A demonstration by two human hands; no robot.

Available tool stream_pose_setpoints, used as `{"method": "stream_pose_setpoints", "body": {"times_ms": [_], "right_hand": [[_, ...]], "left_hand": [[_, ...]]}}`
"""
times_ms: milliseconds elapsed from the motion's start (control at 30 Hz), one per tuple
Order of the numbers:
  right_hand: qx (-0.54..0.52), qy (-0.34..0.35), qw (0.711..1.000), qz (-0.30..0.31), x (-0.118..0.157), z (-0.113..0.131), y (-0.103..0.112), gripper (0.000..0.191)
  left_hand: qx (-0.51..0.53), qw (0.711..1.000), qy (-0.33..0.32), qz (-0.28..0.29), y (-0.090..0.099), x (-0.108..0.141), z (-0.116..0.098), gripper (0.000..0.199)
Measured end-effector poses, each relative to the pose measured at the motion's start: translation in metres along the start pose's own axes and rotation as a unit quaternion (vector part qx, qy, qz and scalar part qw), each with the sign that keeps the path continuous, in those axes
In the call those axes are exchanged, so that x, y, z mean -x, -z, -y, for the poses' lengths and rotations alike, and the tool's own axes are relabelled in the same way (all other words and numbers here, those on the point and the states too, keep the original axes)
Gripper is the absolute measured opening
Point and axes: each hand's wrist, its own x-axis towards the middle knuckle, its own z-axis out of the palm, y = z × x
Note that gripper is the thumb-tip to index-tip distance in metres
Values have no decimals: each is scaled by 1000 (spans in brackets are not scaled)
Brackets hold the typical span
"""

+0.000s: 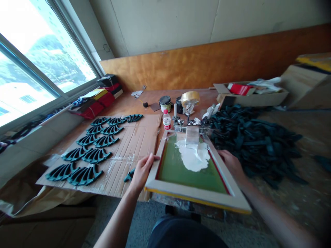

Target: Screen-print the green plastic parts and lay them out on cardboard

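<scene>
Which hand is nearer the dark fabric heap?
Right. The right hand is beside the heap, at the right edge of the frame; the left hand is at its left edge.

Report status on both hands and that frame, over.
Left hand and right hand at opposite sides of frame. White paste on green mesh. Dark pile crowds right side.

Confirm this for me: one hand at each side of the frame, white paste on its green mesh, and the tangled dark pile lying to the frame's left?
Not quite: the head view shows the pile to the frame's right. White paste on green mesh and hands at both sides are correct.
</scene>
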Motion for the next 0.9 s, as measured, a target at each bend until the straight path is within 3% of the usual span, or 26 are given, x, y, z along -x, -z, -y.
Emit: {"method": "stream_pose_setpoints", "body": {"times_ms": [67, 133, 200, 267, 367, 533, 633, 733, 800, 900], "right_hand": [[-104, -76, 992, -17, -21, -10, 3, 33], [-242, -124, 962, -32, -48, -6, 11, 44], [-336, -104, 936, -10, -73, 6, 20, 46], [-382, -65, 921, 45, -86, 21, 27, 30], [-415, -28, 905, 88, -77, 39, 34, 6], [-460, 120, 879, 38, -28, 38, 43, 22], [-483, 182, 854, 64, -23, 26, 46, 20], [-490, 134, 859, 61, -31, 27, 46, 17], [-484, 97, 869, 14, -29, 37, 46, 20], [-493, 107, 863, -35, -12, 50, 45, 24]], "left_hand": [[-38, 997, 60, 24, 1, 8, 40, 59], [-81, 992, 92, 29, -4, 9, 72, 65], [-133, 986, 96, 27, -10, 6, 93, 64], [-170, 981, 87, 35, -13, 0, 106, 59], [-188, 978, 74, 47, -11, -4, 114, 53], [-199, 977, 68, 45, -8, -4, 119, 49], [-193, 978, 64, 47, -9, -4, 119, 49], [-191, 978, 63, 47, -9, -3, 117, 50], [-192, 978, 70, 49, -9, -3, 114, 50], [-185, 979, 72, 51, -8, -4, 112, 50]]}}
